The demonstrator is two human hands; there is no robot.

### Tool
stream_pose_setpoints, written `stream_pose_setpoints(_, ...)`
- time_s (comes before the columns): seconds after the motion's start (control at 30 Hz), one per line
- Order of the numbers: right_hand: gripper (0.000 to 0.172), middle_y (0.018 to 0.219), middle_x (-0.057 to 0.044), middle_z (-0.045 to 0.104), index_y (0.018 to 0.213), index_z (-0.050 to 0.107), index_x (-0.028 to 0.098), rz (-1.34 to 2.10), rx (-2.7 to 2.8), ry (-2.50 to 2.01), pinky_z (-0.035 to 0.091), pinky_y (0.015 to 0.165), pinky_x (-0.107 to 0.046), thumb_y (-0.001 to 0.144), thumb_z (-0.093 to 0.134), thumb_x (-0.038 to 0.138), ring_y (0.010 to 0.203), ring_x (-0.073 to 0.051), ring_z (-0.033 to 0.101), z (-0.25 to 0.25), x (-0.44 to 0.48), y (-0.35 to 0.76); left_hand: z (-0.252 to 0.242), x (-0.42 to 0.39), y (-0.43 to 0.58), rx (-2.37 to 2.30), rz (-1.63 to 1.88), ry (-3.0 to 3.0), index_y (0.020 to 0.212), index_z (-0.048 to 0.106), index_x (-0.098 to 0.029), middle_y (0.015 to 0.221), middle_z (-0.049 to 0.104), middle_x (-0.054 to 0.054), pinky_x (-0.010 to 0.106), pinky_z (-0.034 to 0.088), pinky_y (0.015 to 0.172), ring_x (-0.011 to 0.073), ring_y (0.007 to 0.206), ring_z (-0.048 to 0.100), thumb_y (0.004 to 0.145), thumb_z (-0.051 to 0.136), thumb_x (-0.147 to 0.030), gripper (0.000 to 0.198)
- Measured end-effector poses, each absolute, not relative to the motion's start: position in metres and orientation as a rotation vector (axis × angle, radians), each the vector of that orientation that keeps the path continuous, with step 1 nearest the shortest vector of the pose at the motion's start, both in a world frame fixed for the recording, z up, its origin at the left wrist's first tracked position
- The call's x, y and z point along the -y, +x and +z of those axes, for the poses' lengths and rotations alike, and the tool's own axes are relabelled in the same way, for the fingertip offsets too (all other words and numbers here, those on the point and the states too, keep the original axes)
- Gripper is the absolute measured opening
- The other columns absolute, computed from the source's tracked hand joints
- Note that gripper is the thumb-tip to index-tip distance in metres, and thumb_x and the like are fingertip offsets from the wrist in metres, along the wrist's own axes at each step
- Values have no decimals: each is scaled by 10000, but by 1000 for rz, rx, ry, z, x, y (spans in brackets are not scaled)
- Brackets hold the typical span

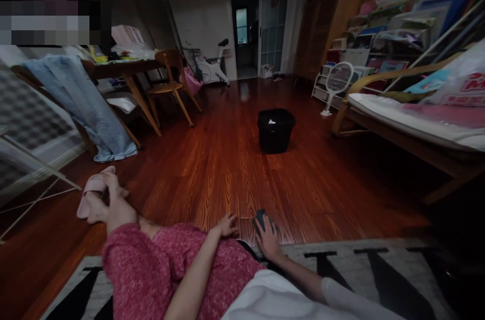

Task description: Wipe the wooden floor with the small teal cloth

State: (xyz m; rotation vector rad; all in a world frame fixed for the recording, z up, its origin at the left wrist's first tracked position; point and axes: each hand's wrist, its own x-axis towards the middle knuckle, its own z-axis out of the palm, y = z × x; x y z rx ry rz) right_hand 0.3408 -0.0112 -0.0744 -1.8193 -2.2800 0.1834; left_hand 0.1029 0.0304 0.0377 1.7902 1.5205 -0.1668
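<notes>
I sit on a black and white rug (379,269) at the edge of a red wooden floor (227,168), pink-trousered legs crossed to the left. My left hand (227,225) rests flat on the floor just past my knee, fingers spread and empty. My right hand (267,239) lies over a small dark object (260,219) on the floor, fingers curled on top of it. What the object is I cannot make out.
A black bin (275,129) stands mid-floor ahead. A wooden lounge chair (401,118) with a white cushion sits right, crowded shelves behind. Left are a table (121,70), a wooden chair (170,85), hanging jeans (87,103) and a white drying rack (34,168). An exercise bike (212,65) stands by the far door.
</notes>
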Motion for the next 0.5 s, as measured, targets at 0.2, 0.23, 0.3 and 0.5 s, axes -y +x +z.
stream_pose_setpoints(0.2,547,1619,-68,350,1495,458,315,357,2587,-1327,231,1201,-460,949,448,333,1496,-222,280,-54,-33,310,32,-30,102,-1514,-179,1797,1582,261,-203,1676,135,138,452,162,1242,308,1535,131,841,594,-574,893)
stream_pose_setpoints(0.23,543,1612,-67,366,1494,460,316,346,2570,-1368,237,1198,-461,952,438,332,1490,-221,292,-50,-45,321,32,-29,101,-1517,-177,1795,1583,257,-202,1677,128,137,452,154,1243,306,1537,120,845,590,-579,893)
stream_pose_setpoints(0.3,532,1596,-77,394,1489,470,303,285,2474,-1551,255,1187,-476,962,405,325,1478,-231,316,-45,-68,355,33,-29,100,-1521,-172,1786,1584,255,-220,1681,126,118,442,148,1245,298,1538,119,844,589,-591,892)
stream_pose_setpoints(0.5,553,1592,-118,385,1519,428,243,90,2045,-2201,269,1171,-480,993,289,348,1470,-249,326,-47,-77,485,33,-30,102,-1525,-155,1763,1579,268,-217,1680,129,120,461,153,1244,339,1527,153,815,607,-635,935)
